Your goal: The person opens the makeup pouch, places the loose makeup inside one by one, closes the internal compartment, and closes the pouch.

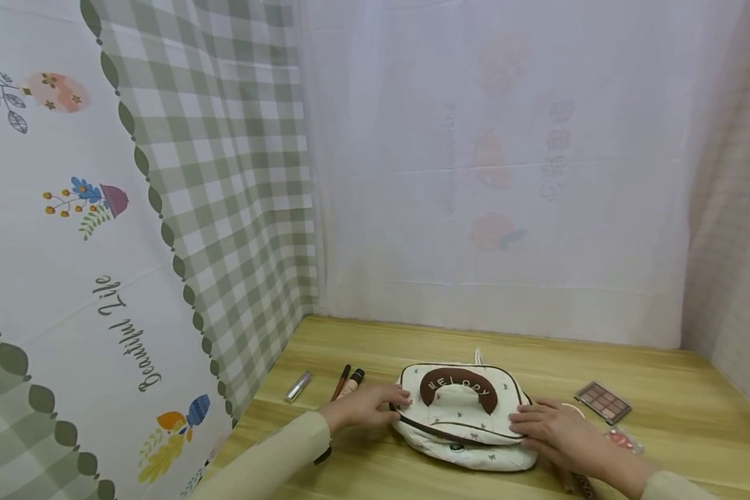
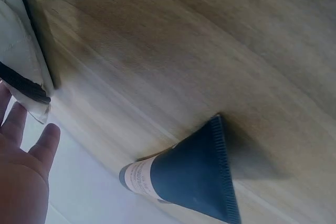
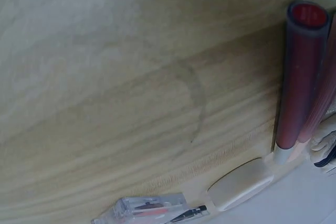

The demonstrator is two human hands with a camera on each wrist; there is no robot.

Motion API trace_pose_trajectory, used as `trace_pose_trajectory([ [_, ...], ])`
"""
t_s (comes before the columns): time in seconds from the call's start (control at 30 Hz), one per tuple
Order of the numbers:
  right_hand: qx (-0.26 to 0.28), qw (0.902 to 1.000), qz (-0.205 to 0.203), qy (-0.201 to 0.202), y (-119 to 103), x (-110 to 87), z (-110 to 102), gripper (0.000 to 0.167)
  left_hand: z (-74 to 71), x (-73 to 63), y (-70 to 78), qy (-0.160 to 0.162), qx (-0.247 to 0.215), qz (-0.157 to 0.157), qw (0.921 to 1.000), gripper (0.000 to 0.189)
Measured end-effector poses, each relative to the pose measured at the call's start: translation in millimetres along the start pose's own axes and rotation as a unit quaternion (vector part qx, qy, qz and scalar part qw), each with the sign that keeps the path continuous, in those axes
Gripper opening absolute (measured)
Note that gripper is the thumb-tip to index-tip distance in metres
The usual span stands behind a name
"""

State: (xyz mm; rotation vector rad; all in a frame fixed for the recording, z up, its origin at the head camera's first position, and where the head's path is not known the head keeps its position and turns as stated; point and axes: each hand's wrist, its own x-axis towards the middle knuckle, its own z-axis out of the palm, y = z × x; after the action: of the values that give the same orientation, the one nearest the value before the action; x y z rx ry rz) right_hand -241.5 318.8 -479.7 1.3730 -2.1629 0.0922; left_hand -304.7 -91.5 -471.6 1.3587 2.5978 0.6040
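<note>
Against a white pouch [image 1: 463, 414] rest both hands [image 1: 369, 405] [image 1: 557, 425].

1. The surface [image 1: 562, 364], yellowish and wood-grained, spans the bottom of the head view.
2. A white pouch [image 1: 462, 411] sits on it, lower centre.
3. Lower left of centre: a silver tube [image 1: 298, 387], a thin reddish-brown stick [image 1: 341, 382], a black-capped tube [image 1: 354, 380].
4. Lower right: an eyeshadow palette [image 1: 603, 401], a small clear case [image 1: 625, 439].
5. Left wrist view, bottom centre: a dark squeeze tube [image 2: 191, 169].
</note>
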Motion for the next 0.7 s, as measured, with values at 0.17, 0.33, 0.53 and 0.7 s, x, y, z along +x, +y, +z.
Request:
trace_pose_trajectory([
  [0.17,0.008,0.9994,0.029,0.017,-2.5,2.2,-1.0,0.023,1.8,-0.6,-0.6,0.008,-0.043,-0.02,0.9988,0.037],
  [0.33,0.02,0.9979,0.053,0.032,-3.6,5.7,-2.7,0.022,1.3,-0.3,1.4,0.013,-0.062,-0.036,0.9974,0.039],
  [0.53,0.056,0.991,0.1,0.068,-5.1,10.0,-4.6,0.024,1.7,-0.6,3.0,0.015,-0.075,-0.05,0.9958,0.046],
  [0.7,0.051,0.9828,0.154,0.087,-7.6,12.8,-7.3,0.03,2.6,-0.2,3.1,0.024,-0.087,-0.061,0.9941,0.048],
])
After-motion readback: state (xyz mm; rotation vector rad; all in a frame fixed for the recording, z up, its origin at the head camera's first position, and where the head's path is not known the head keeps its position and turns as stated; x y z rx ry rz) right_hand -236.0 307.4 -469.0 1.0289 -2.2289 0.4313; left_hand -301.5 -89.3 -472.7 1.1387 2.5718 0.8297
